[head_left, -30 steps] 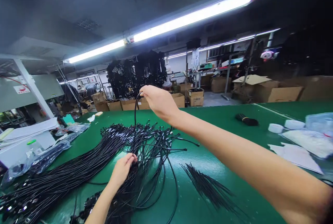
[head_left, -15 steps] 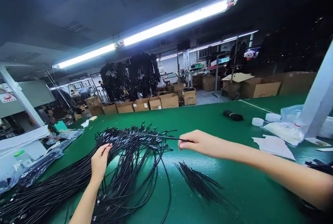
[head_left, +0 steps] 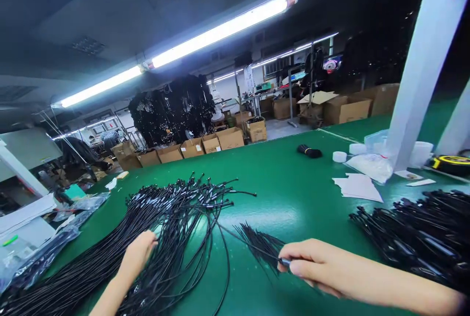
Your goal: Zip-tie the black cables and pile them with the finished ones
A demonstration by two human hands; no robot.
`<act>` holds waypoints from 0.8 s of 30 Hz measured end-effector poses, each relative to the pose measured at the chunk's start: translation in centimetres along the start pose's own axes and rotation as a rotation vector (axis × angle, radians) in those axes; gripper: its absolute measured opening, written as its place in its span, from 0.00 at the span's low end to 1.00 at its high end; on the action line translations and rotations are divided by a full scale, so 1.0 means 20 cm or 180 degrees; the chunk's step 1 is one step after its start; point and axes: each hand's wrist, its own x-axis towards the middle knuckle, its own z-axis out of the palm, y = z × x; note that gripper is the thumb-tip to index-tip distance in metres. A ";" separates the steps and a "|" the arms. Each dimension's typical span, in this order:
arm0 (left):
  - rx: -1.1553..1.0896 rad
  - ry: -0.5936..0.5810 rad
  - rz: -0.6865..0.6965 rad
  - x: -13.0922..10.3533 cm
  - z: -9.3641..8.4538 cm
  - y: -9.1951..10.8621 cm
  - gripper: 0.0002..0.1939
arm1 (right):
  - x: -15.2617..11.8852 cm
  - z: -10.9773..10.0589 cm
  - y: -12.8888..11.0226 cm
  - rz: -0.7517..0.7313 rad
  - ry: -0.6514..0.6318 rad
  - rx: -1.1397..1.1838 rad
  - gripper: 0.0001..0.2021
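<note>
A large bundle of long black cables (head_left: 110,237) lies across the left of the green table, its ends with pale sleeves fanned out near the middle. My left hand (head_left: 138,253) is over these cables, fingers pinched together; what they hold, if anything, is too small to make out. My right hand (head_left: 312,263) grips a black cable end with a grey sleeve between thumb and fingers, and the cable stretches back toward the bundle. Just left of and under this hand lies a pile of short thin black ties (head_left: 257,242).
Another heap of black cables (head_left: 422,237) lies at the right. Beyond it are white paper (head_left: 358,187), a white plastic bag (head_left: 370,167), a tape measure (head_left: 453,164) and a post (head_left: 422,61). A banded black coil (head_left: 309,151) sits farther back. Papers and plastic bags lie at far left.
My right hand has moved down and nearer with the cable, now beside the short ties. My left hand has moved lower over the bundle. The view has turned to the right.
</note>
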 end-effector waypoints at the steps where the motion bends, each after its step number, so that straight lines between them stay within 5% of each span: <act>1: 0.0077 -0.0035 0.0093 -0.02 0.02 0.00 0.08 | 0.00 0.00 0.01 -0.0091 0.0040 0.0052 0.18; 8: 0.0709 0.1091 -0.0732 0.03 0.03 -0.09 0.17 | 0.00 0.01 0.01 -0.0406 0.0434 -0.0303 0.13; 13: 0.0701 0.0054 -0.0314 -0.01 0.13 -0.19 0.08 | 0.00 0.11 -0.05 -0.0490 0.0357 -0.0599 0.13; 19: 0.0925 0.0366 -0.0709 -0.02 0.14 -0.29 0.12 | 0.09 0.18 -0.01 -0.0582 0.0237 -0.0739 0.13; 24: 0.0522 -0.0188 -0.0556 0.07 0.23 -0.33 0.10 | 0.17 0.22 -0.01 -0.0619 0.0305 -0.0699 0.14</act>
